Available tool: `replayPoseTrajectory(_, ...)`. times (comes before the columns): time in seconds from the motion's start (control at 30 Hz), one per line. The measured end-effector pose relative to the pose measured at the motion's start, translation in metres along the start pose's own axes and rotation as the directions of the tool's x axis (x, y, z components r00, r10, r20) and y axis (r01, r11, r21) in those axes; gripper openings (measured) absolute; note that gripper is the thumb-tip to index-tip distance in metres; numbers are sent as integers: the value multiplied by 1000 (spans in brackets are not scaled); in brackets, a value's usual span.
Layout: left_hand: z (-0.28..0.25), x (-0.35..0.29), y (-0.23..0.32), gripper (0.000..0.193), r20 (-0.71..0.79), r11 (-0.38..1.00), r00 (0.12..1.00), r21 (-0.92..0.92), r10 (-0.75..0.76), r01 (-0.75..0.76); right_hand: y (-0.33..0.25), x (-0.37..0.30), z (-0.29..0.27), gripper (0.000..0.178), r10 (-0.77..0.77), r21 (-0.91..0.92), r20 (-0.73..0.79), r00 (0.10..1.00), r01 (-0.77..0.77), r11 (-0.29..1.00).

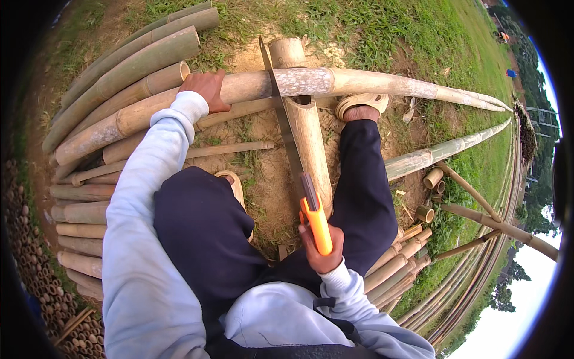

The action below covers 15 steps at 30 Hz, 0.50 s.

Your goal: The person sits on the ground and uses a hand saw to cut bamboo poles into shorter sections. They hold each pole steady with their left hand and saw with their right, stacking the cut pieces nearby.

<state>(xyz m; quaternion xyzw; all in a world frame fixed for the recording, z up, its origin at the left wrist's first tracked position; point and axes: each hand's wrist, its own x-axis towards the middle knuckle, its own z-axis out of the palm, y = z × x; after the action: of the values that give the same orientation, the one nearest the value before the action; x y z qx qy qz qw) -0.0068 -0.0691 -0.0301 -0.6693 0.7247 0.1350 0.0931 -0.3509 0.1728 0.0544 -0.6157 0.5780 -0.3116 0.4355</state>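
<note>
The person is crouched over a long bamboo pole [359, 81] that lies across the ground from left to right, resting on top of a thick bamboo log [308, 128] that runs toward them underneath it. The right hand [323, 248] is closed tight around the orange handle [317, 224] of a hand saw [287, 128], fingers [311, 239] wrapped fully round the grip. The saw blade runs up and away from the handle and meets the pole just where it crosses the log, its tip sticking out past the far side of the pole.

The left hand [206, 90] is pressed down on the pole well to the left of the blade, fingers curled over the top of it, the arm in a pale blue sleeve [143, 197] stretched out straight. A sandalled foot [362, 107] is planted against the pole just to the right of the log. The other sandal [233, 185] shows by the left knee, on bare dirt.

A stack of bamboo poles [113, 78] lies behind the left hand, and shorter cut lengths [78, 233] are piled by the left side. More thin poles [478, 251] and a few short offcuts [431, 179] lie on the grass [388, 30] to the right.
</note>
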Motion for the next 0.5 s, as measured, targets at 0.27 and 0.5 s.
replayPoseTrajectory(0.27,-1,-7,-6,72,-21,1000,1000,4,19,-19,4,38,13,19,176,181,76,981,-187,965)
replayPoseTrajectory(0.5,0,-7,-2,73,-15,1000,1000,27,5,-4,-14,-8,-17,12,97,33,14,995,-98,995)
